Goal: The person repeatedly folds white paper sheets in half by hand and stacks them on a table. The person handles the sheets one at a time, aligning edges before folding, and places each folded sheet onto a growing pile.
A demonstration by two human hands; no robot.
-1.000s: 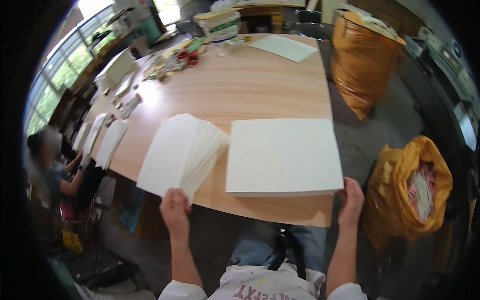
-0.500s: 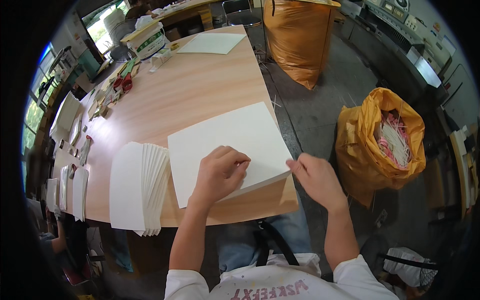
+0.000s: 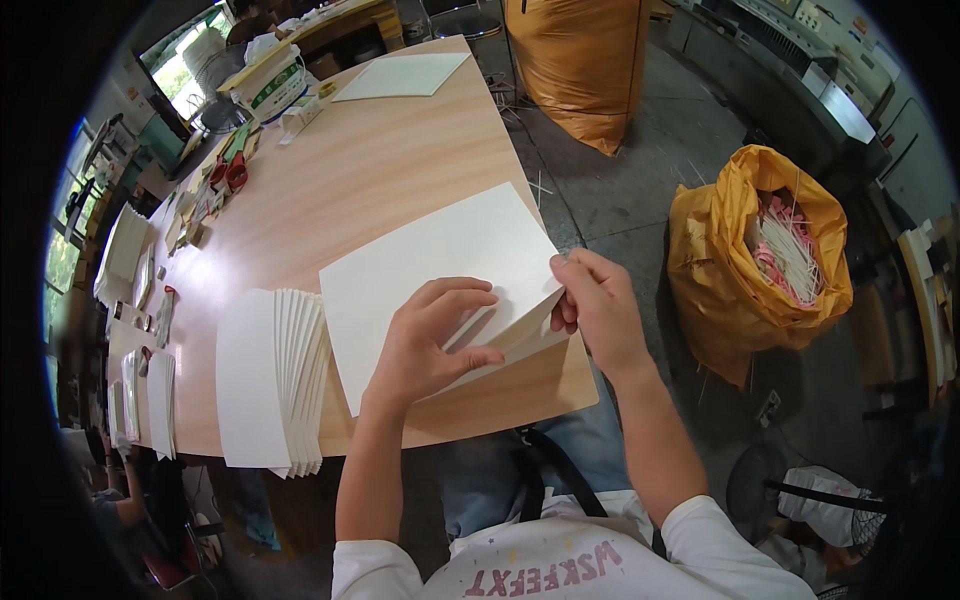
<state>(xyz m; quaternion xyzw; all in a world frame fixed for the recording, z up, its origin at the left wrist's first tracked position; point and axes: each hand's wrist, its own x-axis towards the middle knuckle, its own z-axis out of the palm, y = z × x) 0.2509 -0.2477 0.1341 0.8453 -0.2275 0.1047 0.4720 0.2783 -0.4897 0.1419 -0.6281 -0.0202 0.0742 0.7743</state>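
A stack of large white paper sheets (image 3: 430,250) lies on the wooden table in front of me. My right hand (image 3: 602,305) pinches the stack's near right corner, and the top sheets there bow up from those below. How many sheets it holds, I cannot tell. Over the stack's near edge, my left hand (image 3: 432,335) has its thumb and fingers apart, with nothing between them. To its left lies a fanned row of folded white sheets (image 3: 248,385), reaching the table's near edge.
Red-handled scissors (image 3: 236,172) and card scraps lie along the table's left side. A white bucket (image 3: 275,92) and a flat white stack (image 3: 405,77) are at the far end. Right of the table, an orange sack (image 3: 690,275) of thin sticks stands on the floor, near a fan (image 3: 755,480).
My right hand has moved up and left with the corner, lifting and bending the top sheets. My left hand has opened from a closed pinch. The whole view has shifted slightly.
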